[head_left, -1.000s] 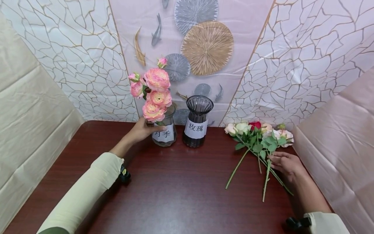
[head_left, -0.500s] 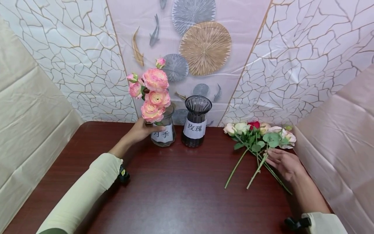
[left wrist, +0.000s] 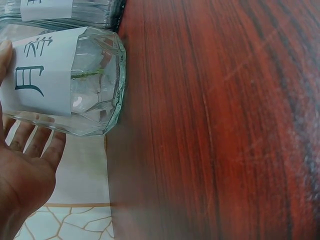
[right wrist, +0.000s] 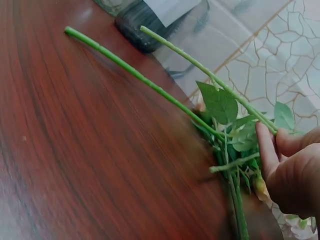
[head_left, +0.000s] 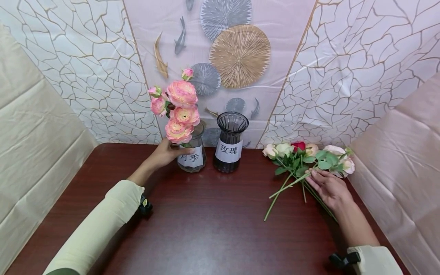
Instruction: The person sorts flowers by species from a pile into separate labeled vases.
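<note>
My left hand (head_left: 165,154) grips a clear glass vase (head_left: 191,168) from its left side, thumb across the white paper label. Pink ranunculus-like flowers (head_left: 182,93) rise out of this vase, and a green stem end (left wrist: 87,74) shows through the glass in the left wrist view. At the right, my right hand (head_left: 331,189) pinches the stem (right wrist: 200,67) of a pale pink rose (head_left: 334,150) between thumb and fingers. That stem slants to the left over the others. Beside it lie other roses (head_left: 283,149), cream, white, red and peach, with green leaves.
A dark glass vase (head_left: 226,167) with a white label stands just right of the clear one. Both are near the back edge of the reddish-brown table (head_left: 206,221). A patterned backdrop (head_left: 292,46) rises behind, with cloth walls at the sides.
My right hand has turned the pale pink rose: its stem end has swung up and left, while its bloom has shifted right. The left hand keeps its grip on the clear vase.
</note>
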The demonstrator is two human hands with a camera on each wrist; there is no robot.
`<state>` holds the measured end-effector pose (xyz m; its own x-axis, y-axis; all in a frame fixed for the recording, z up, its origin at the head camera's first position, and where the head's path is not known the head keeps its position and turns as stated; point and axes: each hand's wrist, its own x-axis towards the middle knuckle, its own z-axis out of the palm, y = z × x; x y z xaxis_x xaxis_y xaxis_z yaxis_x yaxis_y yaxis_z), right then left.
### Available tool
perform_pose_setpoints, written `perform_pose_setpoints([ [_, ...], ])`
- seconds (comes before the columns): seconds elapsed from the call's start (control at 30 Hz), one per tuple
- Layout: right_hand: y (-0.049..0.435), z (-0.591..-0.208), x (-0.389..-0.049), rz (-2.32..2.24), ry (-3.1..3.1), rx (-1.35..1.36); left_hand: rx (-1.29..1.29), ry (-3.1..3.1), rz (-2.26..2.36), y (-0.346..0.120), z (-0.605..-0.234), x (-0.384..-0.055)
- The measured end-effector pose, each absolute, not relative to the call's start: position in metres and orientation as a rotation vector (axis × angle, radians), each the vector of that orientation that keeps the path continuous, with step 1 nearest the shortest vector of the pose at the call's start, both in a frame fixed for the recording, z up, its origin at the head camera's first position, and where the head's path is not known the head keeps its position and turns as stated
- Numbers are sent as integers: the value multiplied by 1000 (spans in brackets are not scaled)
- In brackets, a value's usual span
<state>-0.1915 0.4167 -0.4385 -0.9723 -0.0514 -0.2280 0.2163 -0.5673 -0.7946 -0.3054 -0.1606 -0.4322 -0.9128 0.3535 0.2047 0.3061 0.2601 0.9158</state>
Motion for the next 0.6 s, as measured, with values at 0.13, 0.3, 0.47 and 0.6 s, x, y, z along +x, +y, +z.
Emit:
perform_pose_setpoints([
  [0.13,409,-435,-194,-2670,1321,291,636,2467,1768,-159,-431,-305],
  [0.3,399,-431,-195,-2736,1206,238,637,2470,1756,-159,-431,-305],
  [0.47,388,-428,-195,-2780,1192,168,626,2477,1759,-159,-432,-305],
  [0.6,381,-425,-195,-2820,1200,141,626,2474,1763,-160,-433,-305],
])
